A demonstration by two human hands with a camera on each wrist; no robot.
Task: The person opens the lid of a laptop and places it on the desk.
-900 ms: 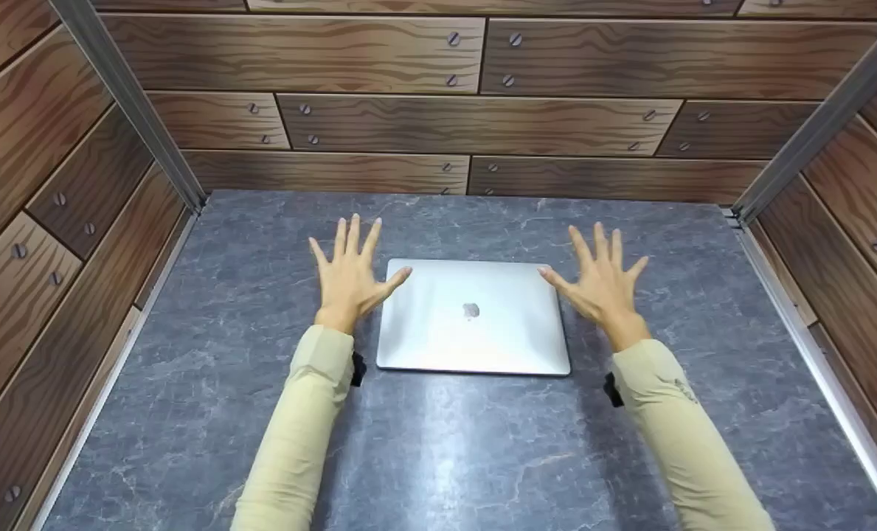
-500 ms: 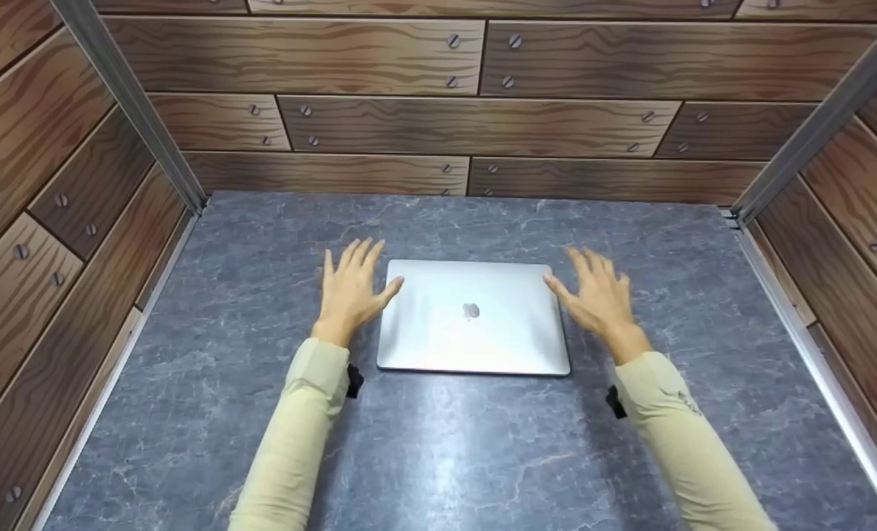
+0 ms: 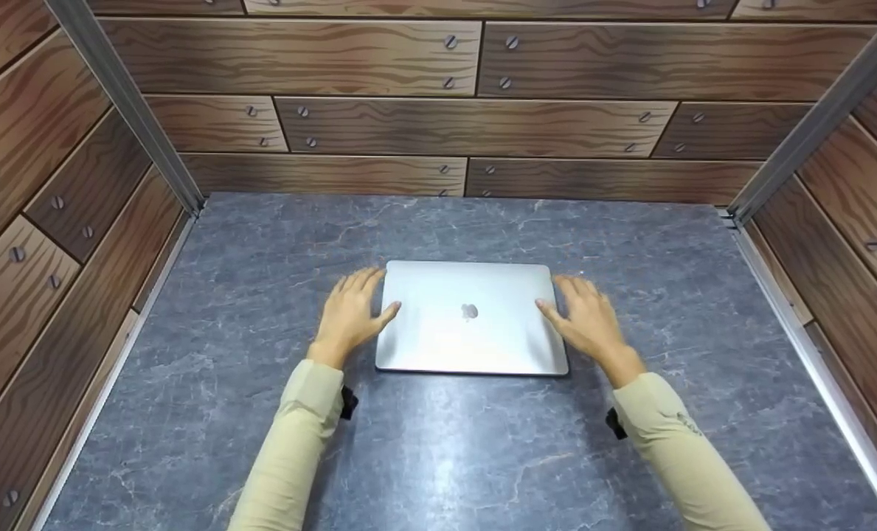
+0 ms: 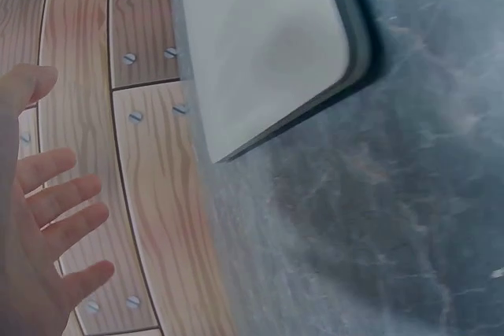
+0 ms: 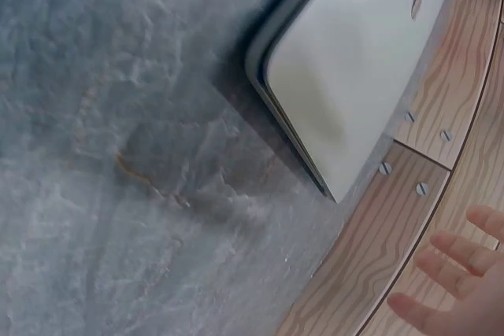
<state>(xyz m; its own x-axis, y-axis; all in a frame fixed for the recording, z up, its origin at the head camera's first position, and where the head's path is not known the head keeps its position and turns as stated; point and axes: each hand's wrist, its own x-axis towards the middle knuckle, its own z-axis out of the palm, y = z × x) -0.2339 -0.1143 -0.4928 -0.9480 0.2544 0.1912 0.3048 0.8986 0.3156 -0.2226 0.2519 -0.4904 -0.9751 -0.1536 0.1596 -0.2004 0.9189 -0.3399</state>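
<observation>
A closed silver laptop [image 3: 471, 335] with an apple logo on its lid lies flat on the grey marbled table. In the head view my left hand [image 3: 349, 313] is at its left edge, the thumb overlapping the lid in sight. The left wrist view shows that hand [image 4: 51, 226] apart from the laptop [image 4: 268, 45], its fingers loosely bent. At the opposite edge is my right hand [image 3: 589, 317], thumb toward the lid. Seen from the right wrist, this hand [image 5: 465, 281] is likewise apart from the laptop [image 5: 346, 76], with nothing in its fingers.
The marbled tabletop [image 3: 438, 450] spreads around the laptop. Wood-plank-patterned walls stand at the back [image 3: 475, 125], left [image 3: 62, 243] and right [image 3: 844, 221]. Grey metal posts rise at the two back corners, and metal strips run along the side edges.
Both hands have drawn back toward the body and down beside the laptop's side edges. Their widely spread fingers have come closer together and bent. The laptop has not moved.
</observation>
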